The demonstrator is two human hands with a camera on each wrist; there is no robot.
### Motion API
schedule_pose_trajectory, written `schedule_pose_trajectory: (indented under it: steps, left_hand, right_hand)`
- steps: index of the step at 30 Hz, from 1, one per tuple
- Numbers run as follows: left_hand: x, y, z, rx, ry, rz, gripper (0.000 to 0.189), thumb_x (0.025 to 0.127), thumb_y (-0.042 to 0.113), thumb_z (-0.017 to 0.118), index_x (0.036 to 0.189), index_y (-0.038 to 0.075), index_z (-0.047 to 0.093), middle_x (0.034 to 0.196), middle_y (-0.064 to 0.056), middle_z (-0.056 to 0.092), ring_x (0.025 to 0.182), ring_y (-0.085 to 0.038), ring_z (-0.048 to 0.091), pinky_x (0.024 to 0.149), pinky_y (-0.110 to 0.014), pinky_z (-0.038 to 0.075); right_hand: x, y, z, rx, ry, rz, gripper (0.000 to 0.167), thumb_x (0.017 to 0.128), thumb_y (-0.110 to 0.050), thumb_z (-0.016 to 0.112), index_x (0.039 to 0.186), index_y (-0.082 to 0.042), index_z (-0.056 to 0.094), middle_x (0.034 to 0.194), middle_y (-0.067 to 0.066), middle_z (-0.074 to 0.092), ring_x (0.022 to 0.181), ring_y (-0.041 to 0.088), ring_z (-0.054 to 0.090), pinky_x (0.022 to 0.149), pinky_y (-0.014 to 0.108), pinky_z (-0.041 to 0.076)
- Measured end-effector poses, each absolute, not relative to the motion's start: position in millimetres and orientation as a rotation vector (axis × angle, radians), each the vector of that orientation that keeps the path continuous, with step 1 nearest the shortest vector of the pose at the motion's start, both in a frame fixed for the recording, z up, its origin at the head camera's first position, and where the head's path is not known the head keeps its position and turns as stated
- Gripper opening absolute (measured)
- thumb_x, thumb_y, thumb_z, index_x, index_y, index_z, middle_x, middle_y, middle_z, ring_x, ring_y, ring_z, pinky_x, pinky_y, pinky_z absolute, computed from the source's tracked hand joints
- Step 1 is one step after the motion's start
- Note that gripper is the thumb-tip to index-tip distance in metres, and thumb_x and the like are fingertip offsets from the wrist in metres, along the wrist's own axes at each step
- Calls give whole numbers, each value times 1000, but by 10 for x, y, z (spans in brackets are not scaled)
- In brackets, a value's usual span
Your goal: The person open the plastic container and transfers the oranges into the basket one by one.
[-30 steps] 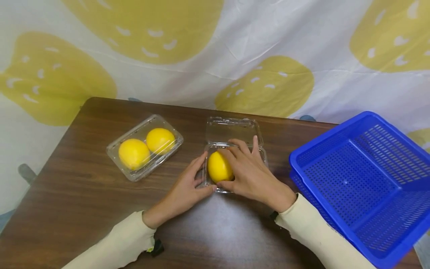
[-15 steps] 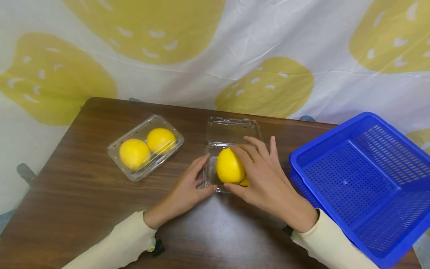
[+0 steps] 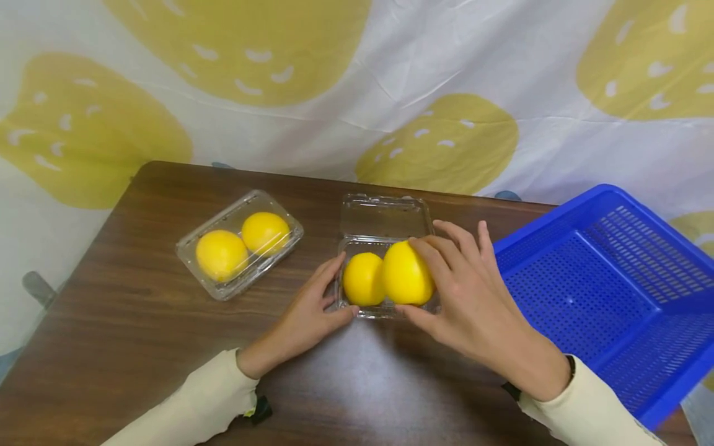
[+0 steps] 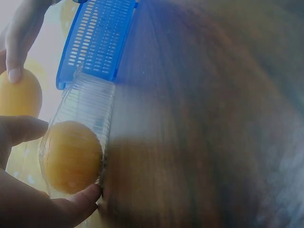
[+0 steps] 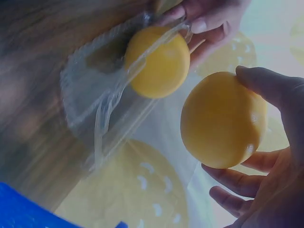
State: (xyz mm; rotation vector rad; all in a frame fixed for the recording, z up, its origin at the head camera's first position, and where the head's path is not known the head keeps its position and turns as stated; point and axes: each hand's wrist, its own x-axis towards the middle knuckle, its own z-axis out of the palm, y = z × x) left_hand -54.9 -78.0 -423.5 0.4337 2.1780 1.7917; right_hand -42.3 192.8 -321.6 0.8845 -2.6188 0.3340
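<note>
In the head view my right hand (image 3: pixel 468 288) holds a yellow lemon (image 3: pixel 407 274) between thumb and fingertips, raised above the right part of an open clear plastic clamshell box (image 3: pixel 385 313). The right wrist view shows the held lemon (image 5: pixel 223 119) apart from the box. A second lemon (image 3: pixel 364 280) lies in the box's left end. My left hand (image 3: pixel 305 319) grips that end, thumb at the near corner and fingers along the side; in the left wrist view its thumb and finger span the box around the lemon (image 4: pixel 72 157). The hinged lid (image 3: pixel 385 217) lies back toward the wall.
At the left, a closed clear clamshell box (image 3: pixel 240 296) contains two lemons. A blue perforated plastic basket (image 3: pixel 580 297) stands at the right, behind the right forearm. The brown wooden table (image 3: pixel 167 347) ends at a patterned cloth (image 3: pixel 312 136) behind it.
The right hand has lifted its lemon and carried it rightward. The second lemon, mostly hidden half a second ago, now shows at the box's left end. The left hand stays put.
</note>
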Motion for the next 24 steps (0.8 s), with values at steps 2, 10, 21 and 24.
schedule_pose_trajectory:
  steps: [2,10,21,24]
  left_hand:
    - [-549,-783,-4235,430,2176,1793,98,96,3,82,175,4,24,179,-18,24,163,-37,31,120,-50,48]
    - [-556,-778,-4240,448,2134,1843,97,95,-2,80,173,-1,23,178,-22,24,160,-44,34,120,-50,48]
    - [-559,-774,-4243,438,2132,1836,97,96,-1,80,174,0,23,178,-22,24,160,-44,35,120,-49,49]
    - [-557,-773,-4238,435,2133,1832,97,96,-1,80,174,0,23,178,-22,24,160,-44,35,120,-50,49]
  right_hand:
    - [-430,1960,-3188,880,-2620,326,93,72,-42,102,144,1,63,137,25,68,147,47,47,125,86,16]
    - [-440,2140,-3087,853,-2604,338,92,72,-39,102,144,2,63,133,27,68,145,50,47,124,87,16]
    - [-496,2429,-3013,777,-2617,353,93,72,-41,99,144,5,62,133,29,69,147,51,45,127,84,15]
    - [-515,2479,-3000,770,-2605,380,90,76,-45,94,143,5,63,131,28,70,146,51,46,126,83,18]
